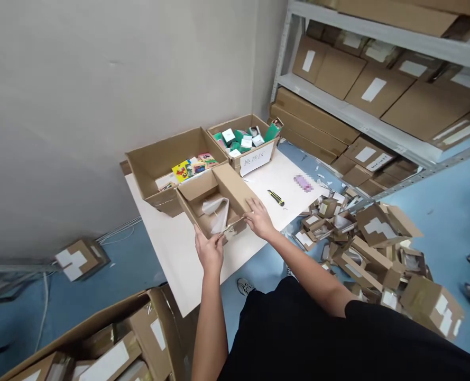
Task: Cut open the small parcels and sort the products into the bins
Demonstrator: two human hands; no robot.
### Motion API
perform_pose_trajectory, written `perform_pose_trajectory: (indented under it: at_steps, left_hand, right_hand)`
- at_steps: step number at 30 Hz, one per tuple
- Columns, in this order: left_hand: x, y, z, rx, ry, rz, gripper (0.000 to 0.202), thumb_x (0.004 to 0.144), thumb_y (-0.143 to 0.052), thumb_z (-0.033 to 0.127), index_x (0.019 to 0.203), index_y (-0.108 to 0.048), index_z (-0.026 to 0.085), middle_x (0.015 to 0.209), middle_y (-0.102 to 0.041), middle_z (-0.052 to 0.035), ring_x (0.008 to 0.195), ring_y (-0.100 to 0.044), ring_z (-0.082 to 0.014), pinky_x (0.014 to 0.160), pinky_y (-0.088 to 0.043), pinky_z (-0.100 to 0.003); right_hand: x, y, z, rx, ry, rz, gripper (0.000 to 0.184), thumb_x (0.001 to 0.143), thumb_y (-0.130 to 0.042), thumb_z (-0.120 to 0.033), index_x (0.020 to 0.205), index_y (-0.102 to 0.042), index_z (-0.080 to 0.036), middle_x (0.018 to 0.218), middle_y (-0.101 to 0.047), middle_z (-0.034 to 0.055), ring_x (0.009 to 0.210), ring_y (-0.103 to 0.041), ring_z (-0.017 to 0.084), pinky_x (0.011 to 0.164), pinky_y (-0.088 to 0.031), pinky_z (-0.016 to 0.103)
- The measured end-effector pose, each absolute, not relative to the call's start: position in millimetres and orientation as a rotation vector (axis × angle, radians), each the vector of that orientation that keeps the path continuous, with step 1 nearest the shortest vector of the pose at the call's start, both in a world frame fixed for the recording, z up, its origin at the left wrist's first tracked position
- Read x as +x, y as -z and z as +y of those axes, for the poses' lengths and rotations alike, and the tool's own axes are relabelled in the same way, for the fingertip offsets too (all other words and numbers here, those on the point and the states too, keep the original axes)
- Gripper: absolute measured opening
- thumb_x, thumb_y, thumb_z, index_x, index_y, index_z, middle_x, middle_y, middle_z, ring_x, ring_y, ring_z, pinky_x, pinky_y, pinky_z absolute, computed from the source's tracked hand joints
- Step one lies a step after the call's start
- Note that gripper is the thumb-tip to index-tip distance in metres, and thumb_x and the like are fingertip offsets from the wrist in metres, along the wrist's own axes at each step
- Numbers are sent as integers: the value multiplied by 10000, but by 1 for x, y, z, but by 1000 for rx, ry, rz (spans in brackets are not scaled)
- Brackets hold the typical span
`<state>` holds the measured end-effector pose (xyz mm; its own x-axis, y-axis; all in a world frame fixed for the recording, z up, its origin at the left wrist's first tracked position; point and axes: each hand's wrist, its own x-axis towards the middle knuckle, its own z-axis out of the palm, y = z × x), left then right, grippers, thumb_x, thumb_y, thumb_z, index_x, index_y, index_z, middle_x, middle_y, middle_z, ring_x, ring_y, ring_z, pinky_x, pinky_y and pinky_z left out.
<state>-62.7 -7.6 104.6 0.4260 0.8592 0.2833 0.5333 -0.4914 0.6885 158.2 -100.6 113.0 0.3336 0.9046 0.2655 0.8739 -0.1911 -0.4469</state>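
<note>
An opened cardboard box (237, 186) stands on the white tabletop (167, 238) in front of me, one long flap folded out to the right. Inside it lies a crumpled translucent plastic bag (222, 211). My left hand (210, 251) grips the near left corner of this box, its thumb over the edge. At the near right corner my right hand (259, 218) holds the box by the flap, fingers over the top and thumb on the near side. A yellow-and-black box cutter (276, 198) lies to the right, apart from both hands.
Behind are a carton (147, 166) with colourful packets and another carton (258, 159) with green and white small boxes. A blurred purple item (303, 183) lies right. Discarded boxes (361, 259) cover the floor beside a loaded shelf (338, 106); a large carton (165, 328) stands lower left.
</note>
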Motion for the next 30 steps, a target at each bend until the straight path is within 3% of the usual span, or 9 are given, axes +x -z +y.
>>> perform_pose_trajectory:
  at_steps: [5, 10, 17, 22, 27, 30]
  left_hand:
    - [32, -163, -22, 2228, -1005, 897, 201, 800, -749, 98, 940, -813, 227, 1768, -250, -10, 1597, -312, -398, 1268, -371, -617]
    - [157, -195, -63, 2343, -1049, 668, 112, 884, -723, 181, 927, -809, 239, 1779, -227, 11, 1608, -305, -351, 1288, -355, -554]
    - [354, -195, -182, 2405, -922, 304, 69, 925, -735, 231, 924, -797, 202, 1794, -180, -17, 1617, -280, -355, 1306, -329, -558]
    - [470, -182, -308, 2432, -644, 7, 53, 931, -753, 238, 936, -798, 210, 1784, -211, -19, 1613, -283, -369, 1300, -351, -596]
    - [549, -184, -451, 2443, -386, -318, 134, 983, -693, 287, 1048, -809, 269, 1770, -240, 53, 1650, -157, -358, 1316, -326, -612]
    - [570, -192, -521, 2461, -291, -525, 360, 993, -645, 252, 1339, -723, 315, 1775, -241, 20, 1657, -97, -377, 1315, -259, -679]
  right_hand:
    - [233, -168, -157, -2065, 197, -1383, 165, 968, -653, -206, 1051, -792, -233, 1665, -460, 85, 1615, -266, 328, 1286, -265, 631]
    - [329, -199, -231, -2144, 405, -1165, 157, 961, -659, -212, 1057, -777, -255, 1675, -444, 50, 1613, -257, 346, 1274, -265, 670]
    - [463, -192, -396, -2345, 463, -911, 268, 913, -651, -158, 1145, -758, -242, 1634, -489, 82, 1589, -299, 340, 1277, -255, 673]
    - [514, -179, -540, -2518, 593, -457, 208, 934, -605, -172, 1042, -768, -242, 1548, -577, 85, 1531, -386, 302, 1267, -304, 610]
    - [524, -179, -670, -2697, 693, 88, 228, 914, -581, -168, 1035, -757, -247, 1550, -576, 83, 1529, -371, 327, 1258, -244, 672]
    - [520, -180, -728, -2738, 729, 484, 329, 881, -589, -176, 1168, -734, -247, 1595, -519, 124, 1549, -317, 392, 1200, -253, 755]
